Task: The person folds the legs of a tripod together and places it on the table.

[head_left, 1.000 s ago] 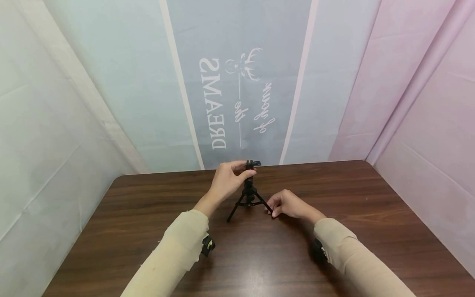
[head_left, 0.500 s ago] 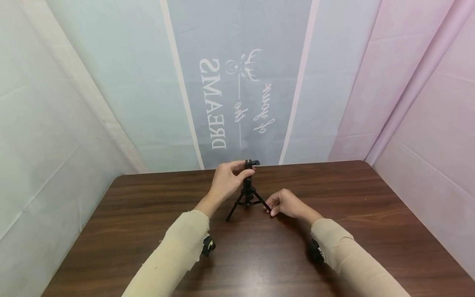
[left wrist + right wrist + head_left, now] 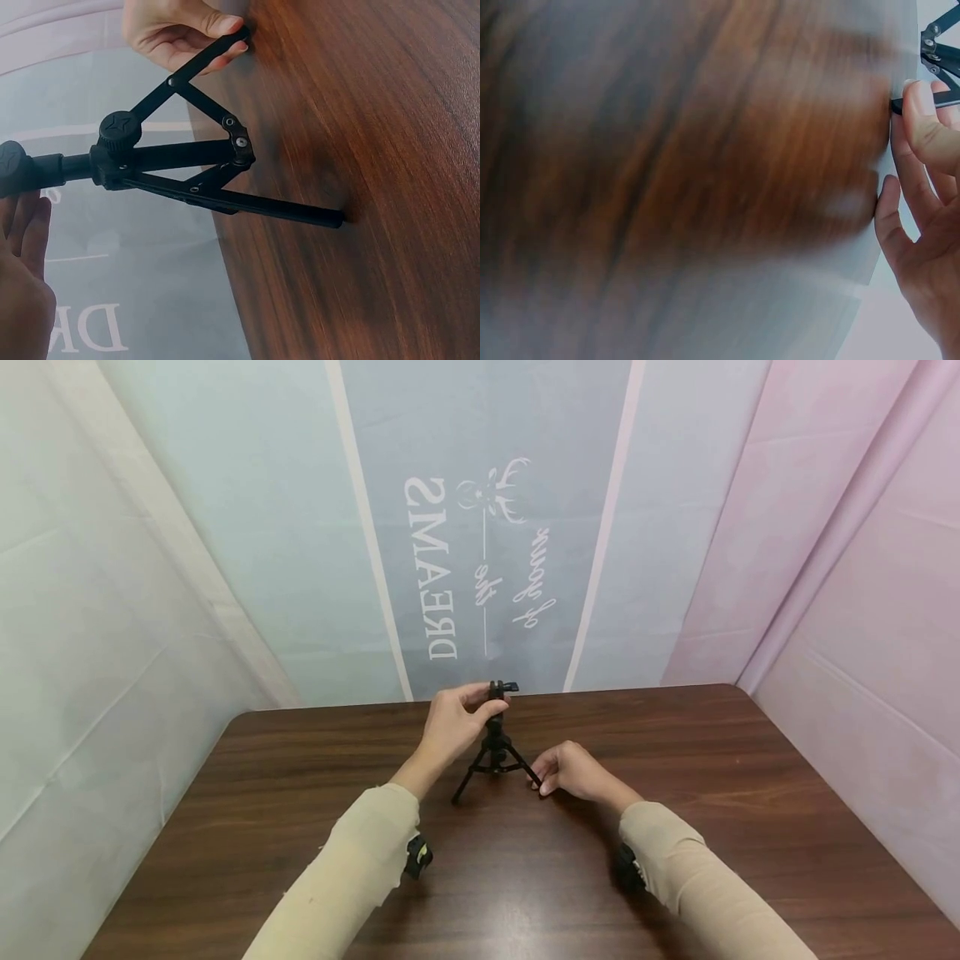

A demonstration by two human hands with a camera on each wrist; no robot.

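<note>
A small black tripod (image 3: 496, 745) stands upright with its legs spread, near the far side of the wooden table. My left hand (image 3: 453, 718) grips its upper part, thumb in front and fingers behind. Low on the right, my right hand (image 3: 573, 772) pinches the foot end of one leg between thumb and fingers. In the left wrist view, the tripod's legs (image 3: 277, 208), braces and a round knob (image 3: 120, 130) show clearly. The right wrist view catches only part of the tripod (image 3: 939, 52), with the right thumb on the leg's tip.
The brown wood-grain table (image 3: 510, 877) reaches back to a printed cloth backdrop (image 3: 487, 527). Pale cloth walls rise on the left (image 3: 112, 652) and right (image 3: 862, 635). A black device sits at each wrist.
The tripod has shifted slightly to the left, and both hands have moved with it. Each hand keeps its hold in the same place.
</note>
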